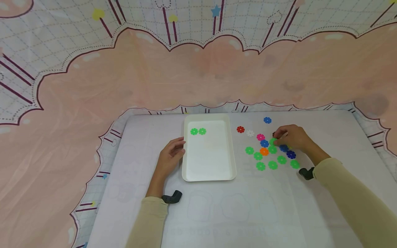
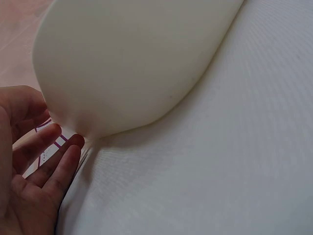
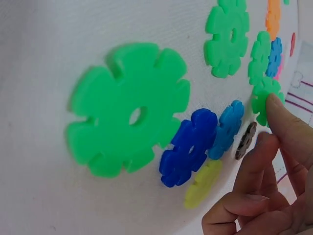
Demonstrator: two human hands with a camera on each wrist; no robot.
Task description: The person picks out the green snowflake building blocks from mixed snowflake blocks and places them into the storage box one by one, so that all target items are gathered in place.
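My left hand [image 1: 170, 155] rests at the left side of a white tray [image 1: 209, 160], its fingertips touching the rim, as the left wrist view also shows. Two green flower-shaped plastic discs [image 1: 194, 131] lie side by side in the tray's upper left. To the right of the tray, my right hand [image 1: 294, 137] pinches another green flower-shaped disc [image 3: 261, 100], with the thumb over its face. Beneath and around that hand lie a dark brown disc [image 3: 246, 141], a light blue disc [image 3: 226, 129], a dark blue disc [image 3: 190, 148] and a yellow disc [image 3: 204, 183].
Several more green discs [image 1: 273, 165] lie scattered on the white-covered table [image 1: 223, 213], with an orange disc [image 1: 264, 152] and a pink disc [image 1: 260, 137] among them. Farther back are a red disc [image 1: 240, 129], a white disc [image 1: 250, 133] and a blue disc [image 1: 267, 120].
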